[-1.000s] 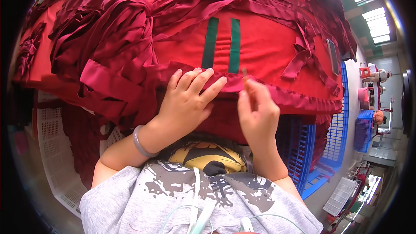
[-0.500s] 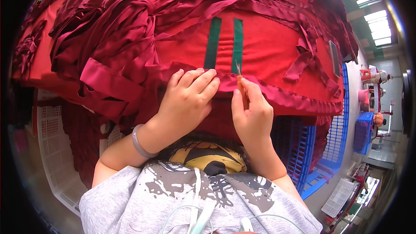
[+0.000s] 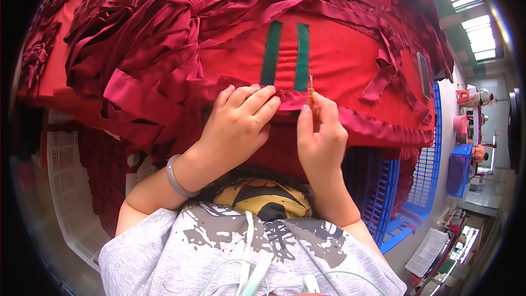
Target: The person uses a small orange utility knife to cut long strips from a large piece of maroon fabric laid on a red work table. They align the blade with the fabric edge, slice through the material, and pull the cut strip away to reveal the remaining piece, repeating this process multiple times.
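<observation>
A long dark red fabric strip (image 3: 378, 129) runs along the near edge of the red-covered table. My left hand (image 3: 238, 115) is closed over this strip, fingertips on top and thumb hidden. Close by on the right, my right hand (image 3: 323, 134) pinches the orange handle of a seam ripper (image 3: 310, 96), its thin metal tip pointing away from me. The tool is just over the strip, beside the lower end of a green tape (image 3: 302, 57). A second green tape (image 3: 271, 55) lies parallel to it, beyond my left fingertips.
Heaped dark red strips (image 3: 137, 38) cover the table's left side. More strips stretch across the back. A dark phone-like slab (image 3: 423, 74) lies at the right edge. Beneath stand a white basket (image 3: 66, 186) and blue crates (image 3: 383, 197). People are farther off at right.
My right hand has shifted slightly right with the seam ripper, whose tip has swung from left-leaning to nearly straight ahead. My left hand stays almost in place.
</observation>
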A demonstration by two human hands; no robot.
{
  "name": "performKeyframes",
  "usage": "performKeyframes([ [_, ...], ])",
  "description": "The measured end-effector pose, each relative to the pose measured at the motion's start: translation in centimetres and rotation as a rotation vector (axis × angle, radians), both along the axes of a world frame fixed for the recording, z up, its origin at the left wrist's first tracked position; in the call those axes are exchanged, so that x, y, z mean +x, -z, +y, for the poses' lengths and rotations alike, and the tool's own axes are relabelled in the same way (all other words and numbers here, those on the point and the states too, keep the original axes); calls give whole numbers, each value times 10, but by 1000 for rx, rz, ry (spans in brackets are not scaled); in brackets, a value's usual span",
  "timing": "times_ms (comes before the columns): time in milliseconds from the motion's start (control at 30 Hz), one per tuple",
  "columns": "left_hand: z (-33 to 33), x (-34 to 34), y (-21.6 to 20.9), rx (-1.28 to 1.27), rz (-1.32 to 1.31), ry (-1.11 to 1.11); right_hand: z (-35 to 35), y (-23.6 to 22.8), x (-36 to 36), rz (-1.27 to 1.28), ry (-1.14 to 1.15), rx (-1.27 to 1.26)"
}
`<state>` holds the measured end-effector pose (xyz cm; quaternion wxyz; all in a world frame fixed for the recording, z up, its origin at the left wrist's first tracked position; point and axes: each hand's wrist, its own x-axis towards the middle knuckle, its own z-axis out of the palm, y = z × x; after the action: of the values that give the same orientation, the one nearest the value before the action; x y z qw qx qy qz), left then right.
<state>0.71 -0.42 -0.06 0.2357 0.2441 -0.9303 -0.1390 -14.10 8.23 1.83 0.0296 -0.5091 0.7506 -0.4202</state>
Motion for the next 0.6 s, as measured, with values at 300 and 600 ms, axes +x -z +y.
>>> performKeyframes([
  [300, 2, 0, 1, -52, 5, 3, 13, -12, 1, 223, -172, 265],
  [600, 3, 3, 1, -31, -23, 1, 20, -24, -1, 155, -181, 298],
])
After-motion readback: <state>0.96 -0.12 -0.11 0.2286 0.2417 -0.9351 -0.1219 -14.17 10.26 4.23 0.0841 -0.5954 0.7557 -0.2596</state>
